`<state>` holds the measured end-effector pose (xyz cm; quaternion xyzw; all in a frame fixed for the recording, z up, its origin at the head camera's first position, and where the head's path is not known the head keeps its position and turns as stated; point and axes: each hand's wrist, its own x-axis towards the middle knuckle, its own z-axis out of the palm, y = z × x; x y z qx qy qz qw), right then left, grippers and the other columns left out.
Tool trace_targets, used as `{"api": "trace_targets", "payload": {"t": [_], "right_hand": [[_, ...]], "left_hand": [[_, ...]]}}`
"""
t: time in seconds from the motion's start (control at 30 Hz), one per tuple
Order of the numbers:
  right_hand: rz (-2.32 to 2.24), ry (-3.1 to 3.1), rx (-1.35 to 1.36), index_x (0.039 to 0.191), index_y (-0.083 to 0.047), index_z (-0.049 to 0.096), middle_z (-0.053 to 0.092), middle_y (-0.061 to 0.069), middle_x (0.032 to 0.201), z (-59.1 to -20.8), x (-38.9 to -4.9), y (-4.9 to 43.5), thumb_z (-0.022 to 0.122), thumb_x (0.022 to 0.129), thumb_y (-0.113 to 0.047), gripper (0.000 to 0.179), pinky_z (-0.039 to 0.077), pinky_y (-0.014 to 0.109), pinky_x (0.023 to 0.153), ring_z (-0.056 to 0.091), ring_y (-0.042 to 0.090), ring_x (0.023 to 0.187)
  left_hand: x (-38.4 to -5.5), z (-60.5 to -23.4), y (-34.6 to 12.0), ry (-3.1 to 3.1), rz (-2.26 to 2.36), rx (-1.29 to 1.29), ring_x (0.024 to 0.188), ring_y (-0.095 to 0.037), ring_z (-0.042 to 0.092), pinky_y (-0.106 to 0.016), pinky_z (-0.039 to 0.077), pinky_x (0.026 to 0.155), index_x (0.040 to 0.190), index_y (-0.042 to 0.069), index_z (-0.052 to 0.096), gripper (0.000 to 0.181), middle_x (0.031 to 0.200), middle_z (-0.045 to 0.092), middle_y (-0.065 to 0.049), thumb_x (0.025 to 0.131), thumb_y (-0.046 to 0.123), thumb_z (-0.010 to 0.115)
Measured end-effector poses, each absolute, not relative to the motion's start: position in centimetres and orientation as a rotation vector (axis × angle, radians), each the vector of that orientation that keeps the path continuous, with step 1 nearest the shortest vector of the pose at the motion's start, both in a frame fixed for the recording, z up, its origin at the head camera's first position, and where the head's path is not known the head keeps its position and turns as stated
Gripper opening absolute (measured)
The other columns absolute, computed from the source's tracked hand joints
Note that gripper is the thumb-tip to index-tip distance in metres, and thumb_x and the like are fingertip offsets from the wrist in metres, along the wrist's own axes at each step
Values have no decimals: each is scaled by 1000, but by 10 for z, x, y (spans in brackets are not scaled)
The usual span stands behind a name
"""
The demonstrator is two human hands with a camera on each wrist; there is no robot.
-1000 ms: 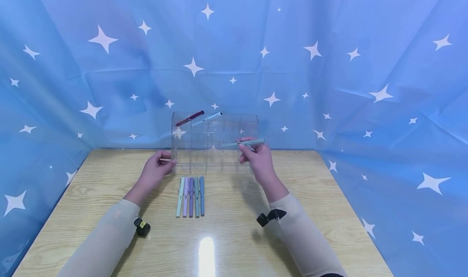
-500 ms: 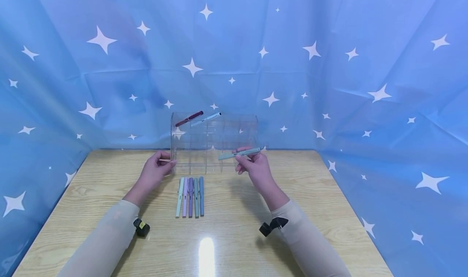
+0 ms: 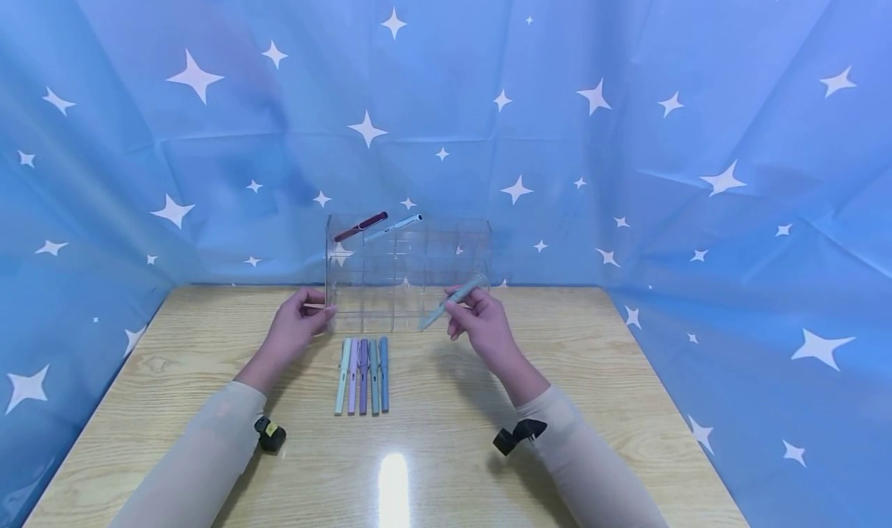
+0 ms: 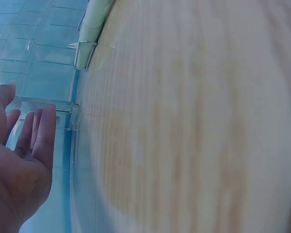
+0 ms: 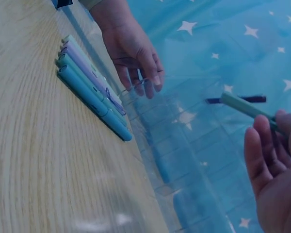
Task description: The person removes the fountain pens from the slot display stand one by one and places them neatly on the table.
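A clear compartmented pen organizer [image 3: 379, 300] stands upright at the back of the table. My left hand [image 3: 300, 323] holds its left side edge, thumb in front and fingers behind. My right hand [image 3: 484, 330] pinches a grey-green pen [image 3: 453, 300] between thumb and fingers, tilted in front of the organizer's right part. In the right wrist view the same pen [image 5: 245, 106] sticks out past the fingertips. A dark red pen [image 3: 361, 226] and a light blue pen [image 3: 393, 227] rest slanted in the organizer's top row.
In front of the organizer several pens lie side by side on the wooden table [image 3: 209, 342], among them a mint pen [image 3: 343, 377], a purple pen [image 3: 363, 377] and a blue pen [image 3: 385, 375]. A blue star-patterned curtain [image 3: 446, 87] hangs close behind.
My right hand has moved slightly down and left and turned the grey-green pen from nearly level to a steep slant, its lower end pointing down left. The left hand stays in place.
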<state>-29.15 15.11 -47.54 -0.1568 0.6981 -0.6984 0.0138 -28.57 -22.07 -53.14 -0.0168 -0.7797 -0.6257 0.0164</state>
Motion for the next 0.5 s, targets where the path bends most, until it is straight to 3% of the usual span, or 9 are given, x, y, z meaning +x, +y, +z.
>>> {"api": "trace_targets", "payload": {"t": [0.3, 0.5], "right_hand": [[-2132, 2209, -567, 149, -3, 64, 70, 9, 97, -478, -289, 149, 69, 111, -8, 39, 67, 30, 70, 71, 17, 79], [-2173, 2122, -587, 170, -14, 40, 68, 7, 97, -479, -287, 150, 71, 108, -2, 71, 70, 37, 77, 74, 19, 81]], "left_hand": [[-286, -532, -221, -2417, -1954, -48, 116, -40, 68, -39, 68, 93, 138, -3, 58, 40, 129, 64, -22, 110, 20, 74], [-286, -531, -221, -2417, -1965, -38, 117, -40, 67, -39, 67, 93, 139, -3, 58, 40, 131, 64, -22, 110, 20, 74]]}}
